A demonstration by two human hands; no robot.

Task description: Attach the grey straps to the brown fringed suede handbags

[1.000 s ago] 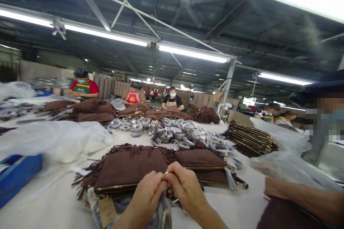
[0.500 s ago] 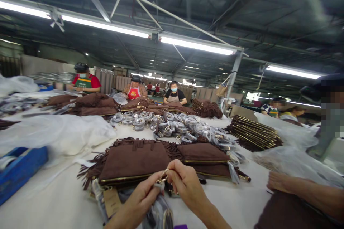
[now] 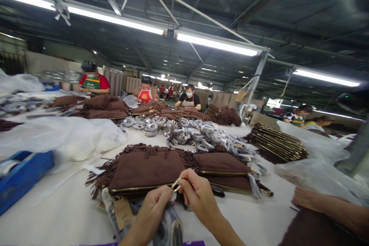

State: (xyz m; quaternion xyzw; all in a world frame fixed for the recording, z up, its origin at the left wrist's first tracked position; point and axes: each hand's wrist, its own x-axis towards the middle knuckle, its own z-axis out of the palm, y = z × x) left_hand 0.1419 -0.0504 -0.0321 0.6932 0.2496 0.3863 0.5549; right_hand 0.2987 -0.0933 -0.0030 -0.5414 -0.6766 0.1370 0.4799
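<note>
In the head view, my left hand (image 3: 152,211) is closed in a pinch at the lower end of a gold metal clasp (image 3: 175,185). My right hand (image 3: 198,196) pinches the clasp's upper right side between thumb and fingers. Beneath both hands hangs or lies a grey plastic-wrapped strap (image 3: 170,225); its join to the clasp is hidden by my fingers. Just behind, a dark brown fringed pouch (image 3: 147,169) with a gold zip lies flat. A tan card tag (image 3: 123,213) sits left of my left hand.
More brown pouches (image 3: 221,163) lie to the right, with a heap of wrapped coiled straps (image 3: 196,132) behind. A blue tape dispenser (image 3: 31,177) stands left, beside white plastic sheeting (image 3: 72,138). Another person's arm (image 3: 328,203) rests at right. Co-workers sit across the table.
The gold clasp shows more plainly between my fingers, and my left hand has turned slightly. The view has shifted a little; a purple strip shows more along the bottom edge.
</note>
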